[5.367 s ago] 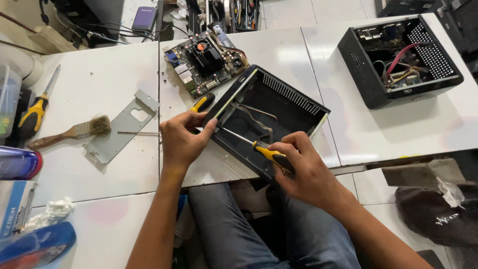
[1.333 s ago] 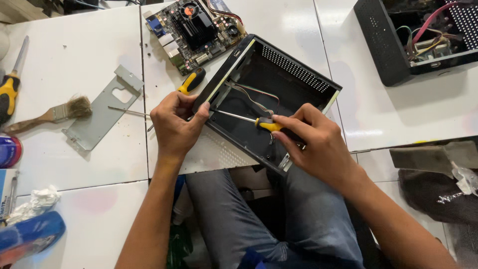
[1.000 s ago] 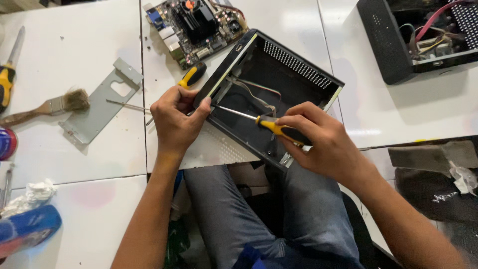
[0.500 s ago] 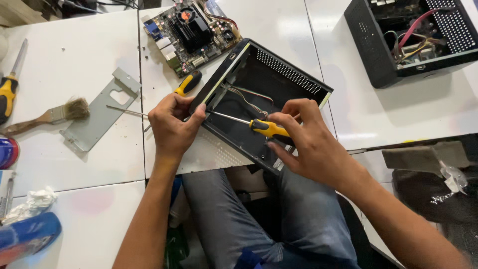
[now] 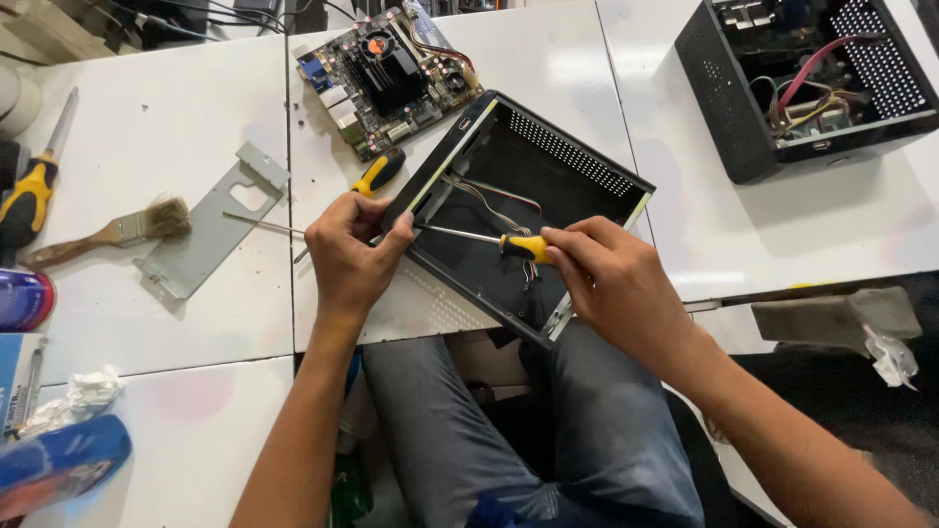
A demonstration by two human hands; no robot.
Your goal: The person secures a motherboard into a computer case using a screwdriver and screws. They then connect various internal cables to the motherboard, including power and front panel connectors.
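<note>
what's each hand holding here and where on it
The right hand grips a screwdriver by its yellow-and-black handle. The left hand holds the open black case by its near-left wall.

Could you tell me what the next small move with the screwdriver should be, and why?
Probably turn the yellow-handled screwdriver in place. The right hand grips its handle, its tip sits at the inner left wall of the open black case, and the left hand braces that wall, so the case looks steadied for it.
</note>
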